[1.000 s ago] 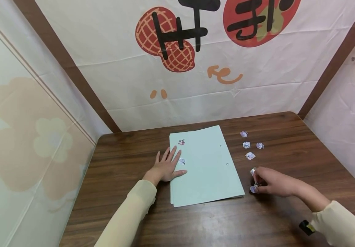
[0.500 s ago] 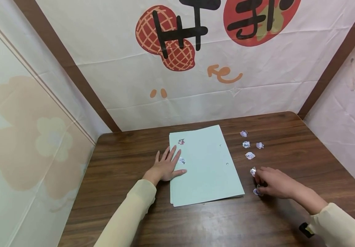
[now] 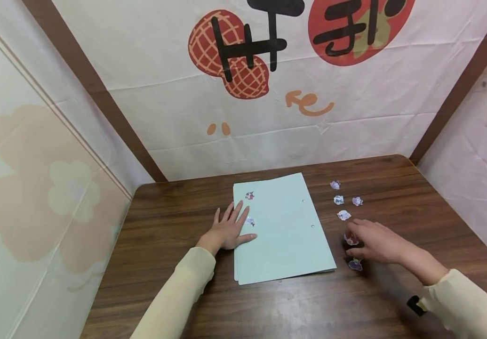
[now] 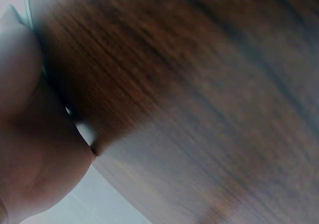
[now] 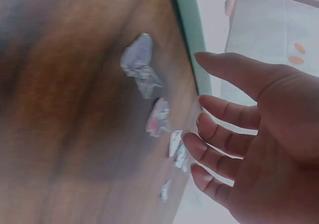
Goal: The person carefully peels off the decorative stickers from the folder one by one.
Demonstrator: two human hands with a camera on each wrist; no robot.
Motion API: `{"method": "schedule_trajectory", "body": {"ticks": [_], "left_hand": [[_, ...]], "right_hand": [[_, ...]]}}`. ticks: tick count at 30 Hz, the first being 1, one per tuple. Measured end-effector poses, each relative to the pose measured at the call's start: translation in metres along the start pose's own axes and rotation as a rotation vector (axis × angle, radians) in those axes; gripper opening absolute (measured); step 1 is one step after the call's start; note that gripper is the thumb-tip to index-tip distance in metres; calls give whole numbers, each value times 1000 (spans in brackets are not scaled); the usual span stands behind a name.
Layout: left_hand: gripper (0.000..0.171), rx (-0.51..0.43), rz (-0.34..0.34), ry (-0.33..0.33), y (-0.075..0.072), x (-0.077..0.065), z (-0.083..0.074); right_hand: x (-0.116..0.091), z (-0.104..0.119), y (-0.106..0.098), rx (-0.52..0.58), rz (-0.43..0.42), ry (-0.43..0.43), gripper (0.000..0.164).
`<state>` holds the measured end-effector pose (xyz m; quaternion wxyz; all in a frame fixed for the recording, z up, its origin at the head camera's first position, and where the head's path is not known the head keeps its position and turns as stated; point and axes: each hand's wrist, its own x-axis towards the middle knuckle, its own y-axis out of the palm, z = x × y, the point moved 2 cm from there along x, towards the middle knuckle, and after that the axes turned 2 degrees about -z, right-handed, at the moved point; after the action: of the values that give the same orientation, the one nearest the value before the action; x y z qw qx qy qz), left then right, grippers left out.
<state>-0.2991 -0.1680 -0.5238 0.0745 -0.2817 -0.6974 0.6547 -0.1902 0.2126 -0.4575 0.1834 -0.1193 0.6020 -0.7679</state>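
My left hand (image 3: 228,231) lies flat with spread fingers on the left edge of a pale green folder (image 3: 283,235). Two small character stickers show on that folder, one a pink-and-dark sticker (image 3: 249,196), the other a pale sticker (image 3: 250,221) by the fingertips. Over the table to its right is my right hand (image 3: 376,242), thumb and fingers apart with nothing between them in the right wrist view. Beneath its fingers lie a reddish sticker (image 3: 351,238) and a purplish sticker (image 3: 355,264). The left wrist view shows mostly table and part of the left palm (image 4: 35,159).
Farther back on the brown wooden table (image 3: 175,221) lie several more stickers, among them a whitish sticker (image 3: 344,215) and a lilac sticker (image 3: 357,201). A printed cloth wall (image 3: 175,117) stands behind the table. A small black object (image 3: 416,305) is at the right cuff.
My right hand has lifted slightly and its thumb and fingers have parted. The nearest stickers beneath it have shifted a little right. The left hand stays in place on the folder.
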Motion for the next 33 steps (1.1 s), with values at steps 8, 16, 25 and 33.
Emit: {"method": "schedule_trajectory", "body": {"ticks": [8,16,25,33], "left_hand": [[90,60,-6,-12,-5,-1,-2],[90,69,-16,-2,-9,-1,0],[91,45,-24,0,-5,0,4],[91,43,-19,8,-5,-6,2]], "right_hand": [[27,12,-12,1,-12,-58,28],[60,30,-26,4,-55,-162,26],[93,56,-31,26,-60,-175,26],[113,76,-23,83,22,-173,39]]}}
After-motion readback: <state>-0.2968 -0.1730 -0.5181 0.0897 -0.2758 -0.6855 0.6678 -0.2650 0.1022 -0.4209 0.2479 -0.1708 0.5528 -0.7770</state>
